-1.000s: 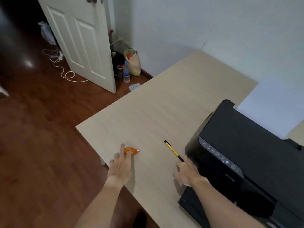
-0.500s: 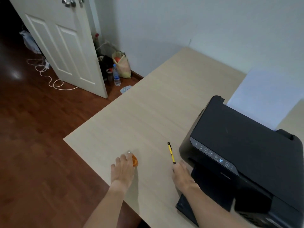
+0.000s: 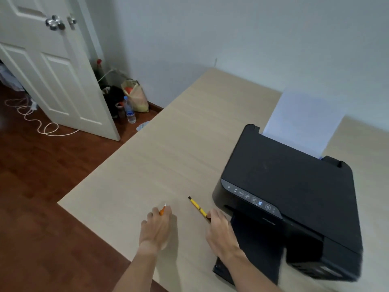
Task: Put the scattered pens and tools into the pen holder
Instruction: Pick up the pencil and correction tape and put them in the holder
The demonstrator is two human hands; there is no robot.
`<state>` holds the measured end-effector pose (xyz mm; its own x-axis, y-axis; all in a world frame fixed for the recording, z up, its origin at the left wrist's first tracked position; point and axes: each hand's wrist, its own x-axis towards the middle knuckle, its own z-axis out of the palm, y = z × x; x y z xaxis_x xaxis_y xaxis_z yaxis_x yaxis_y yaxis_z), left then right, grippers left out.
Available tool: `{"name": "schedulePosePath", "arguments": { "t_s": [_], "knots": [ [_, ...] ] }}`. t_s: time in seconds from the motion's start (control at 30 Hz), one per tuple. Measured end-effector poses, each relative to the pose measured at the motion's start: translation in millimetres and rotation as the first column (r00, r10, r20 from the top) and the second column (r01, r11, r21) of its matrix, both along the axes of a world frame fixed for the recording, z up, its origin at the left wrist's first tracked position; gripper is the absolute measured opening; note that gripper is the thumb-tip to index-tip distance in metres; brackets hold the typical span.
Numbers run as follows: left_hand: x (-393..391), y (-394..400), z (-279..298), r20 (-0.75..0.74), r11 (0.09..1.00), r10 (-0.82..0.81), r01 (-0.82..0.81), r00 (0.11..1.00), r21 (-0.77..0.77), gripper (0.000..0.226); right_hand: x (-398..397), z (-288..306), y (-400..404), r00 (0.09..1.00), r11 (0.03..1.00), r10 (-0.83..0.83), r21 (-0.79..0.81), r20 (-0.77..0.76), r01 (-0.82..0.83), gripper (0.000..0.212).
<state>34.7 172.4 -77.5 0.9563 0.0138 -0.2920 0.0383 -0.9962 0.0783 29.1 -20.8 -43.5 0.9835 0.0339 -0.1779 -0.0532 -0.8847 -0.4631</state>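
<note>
A yellow pencil with a dark cap lies flat on the pale wooden tabletop, just left of the black printer, its capped end pointing away from the person and its near end reaching the right hand. That hand rests knuckles up against the printer's front left corner, fingers curled together over the pencil's near tip; whether they actually pinch it or only touch it cannot be told, since the tip is hidden under them. Further left of the printer, the left hand lies palm down on the tabletop with its fingers bent and slightly apart, closed around a small orange tool whose white tip pokes out beyond the fingertips; most of the tool is covered, so its kind is unclear. Both bare forearms enter from the bottom edge. A white sheet of paper stands in the feeder at the back of the printer. Beyond the tabletop's left edge, well away from the printer, lies dark red wooden floor with a white door standing open, a coiled white cord beside it, and a plastic bottle and a bag against the wall.
</note>
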Motion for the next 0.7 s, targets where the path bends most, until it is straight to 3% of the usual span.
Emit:
{"name": "schedulePosePath", "arguments": {
  "t_s": [0.07,0.13,0.23,0.4,0.57,0.7],
  "knots": [
    [0,-16,12,0.060,0.995,-0.014,0.020,0.998,-0.099,0.026,-11,4,-16,0.998,0.999,0.014,-0.051,0.053,-0.012,0.032],
    [0,-33,18,0.123,0.979,-0.050,0.073,0.991,-0.193,0.023,-26,6,-34,0.989,0.990,0.056,-0.138,0.138,-0.036,0.040],
    [-5,-65,34,0.139,0.954,-0.138,0.169,0.981,-0.248,0.022,-50,7,-61,0.962,0.992,-0.033,-0.111,0.270,0.065,0.031],
    [-12,-112,52,0.092,0.898,-0.284,0.298,0.954,-0.323,0.019,-86,12,-113,0.920,0.972,-0.142,-0.126,0.365,0.200,0.026],
    [-14,-157,64,0.109,0.764,-0.533,0.532,0.839,-0.365,0.014,-137,31,-176,0.862,0.917,-0.314,-0.109,0.397,0.384,0.013],
    [-26,-204,76,0.095,0.657,-0.679,0.661,0.728,-0.364,0.014,-180,51,-223,0.772,0.810,-0.490,-0.117,0.405,0.575,0.016]
  ]
}}
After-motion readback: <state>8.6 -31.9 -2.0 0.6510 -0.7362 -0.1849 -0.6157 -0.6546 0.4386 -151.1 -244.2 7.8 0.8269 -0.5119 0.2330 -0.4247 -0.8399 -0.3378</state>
